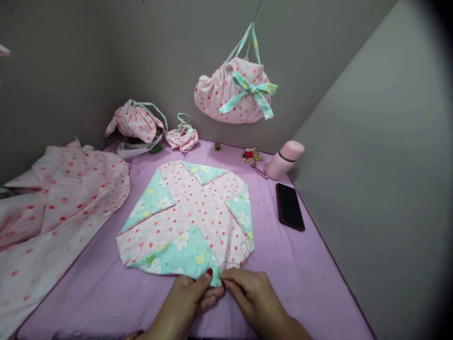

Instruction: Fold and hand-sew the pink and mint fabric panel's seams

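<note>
A pink dotted cloth piece (201, 203) lies flat, with mint-green floral triangles folded over its corners. At the near edge my left hand (193, 297) is closed on the cloth, its thumb on top of the near green flap (184, 252). My right hand (253, 293) meets it at the flap's right end, thumb and index finger pinched together. What sits in that pinch is too small to make out. A loose dark thread (245, 250) loops over the cloth just beyond the right fingers.
Pink dotted fabric (71, 189) spreads across the left. Along the back are gathered bags (136, 122), a red spool (248, 155), small scissors (258, 170) and a pink bottle (285, 160). A phone (290, 206) lies at right; a bow-tied bag (233, 92) hangs above.
</note>
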Demonstrator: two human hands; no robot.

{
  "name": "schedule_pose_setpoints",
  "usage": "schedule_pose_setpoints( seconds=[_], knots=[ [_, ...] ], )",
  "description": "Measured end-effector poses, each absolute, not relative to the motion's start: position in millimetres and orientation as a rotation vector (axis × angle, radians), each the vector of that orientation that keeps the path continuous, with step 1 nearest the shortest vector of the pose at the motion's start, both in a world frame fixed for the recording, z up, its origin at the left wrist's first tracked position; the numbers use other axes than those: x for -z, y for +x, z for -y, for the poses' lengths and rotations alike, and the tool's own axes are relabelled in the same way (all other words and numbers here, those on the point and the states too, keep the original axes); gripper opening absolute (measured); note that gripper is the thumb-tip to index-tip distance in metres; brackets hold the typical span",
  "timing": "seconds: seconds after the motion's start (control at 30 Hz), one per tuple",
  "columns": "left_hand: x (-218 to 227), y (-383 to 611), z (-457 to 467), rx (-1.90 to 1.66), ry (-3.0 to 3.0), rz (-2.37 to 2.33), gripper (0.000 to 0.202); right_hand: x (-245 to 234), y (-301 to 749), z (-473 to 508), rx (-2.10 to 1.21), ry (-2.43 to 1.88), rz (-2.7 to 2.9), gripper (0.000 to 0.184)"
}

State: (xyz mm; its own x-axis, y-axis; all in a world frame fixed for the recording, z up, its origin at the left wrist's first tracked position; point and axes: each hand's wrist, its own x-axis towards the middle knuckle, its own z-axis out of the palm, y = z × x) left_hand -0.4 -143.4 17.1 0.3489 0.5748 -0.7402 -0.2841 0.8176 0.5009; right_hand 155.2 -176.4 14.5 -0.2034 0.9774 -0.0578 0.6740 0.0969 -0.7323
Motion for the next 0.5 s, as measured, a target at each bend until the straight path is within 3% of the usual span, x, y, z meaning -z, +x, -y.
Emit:
schedule_pose_setpoints(
  seconds=[0.5],
  knots=[
    [-14.3,0.9,142.0,-0.557,0.387,-1.07,0.041,-15.1,154.6,171.4,-0.82,-1.683,2.076,0.023]
  ],
)
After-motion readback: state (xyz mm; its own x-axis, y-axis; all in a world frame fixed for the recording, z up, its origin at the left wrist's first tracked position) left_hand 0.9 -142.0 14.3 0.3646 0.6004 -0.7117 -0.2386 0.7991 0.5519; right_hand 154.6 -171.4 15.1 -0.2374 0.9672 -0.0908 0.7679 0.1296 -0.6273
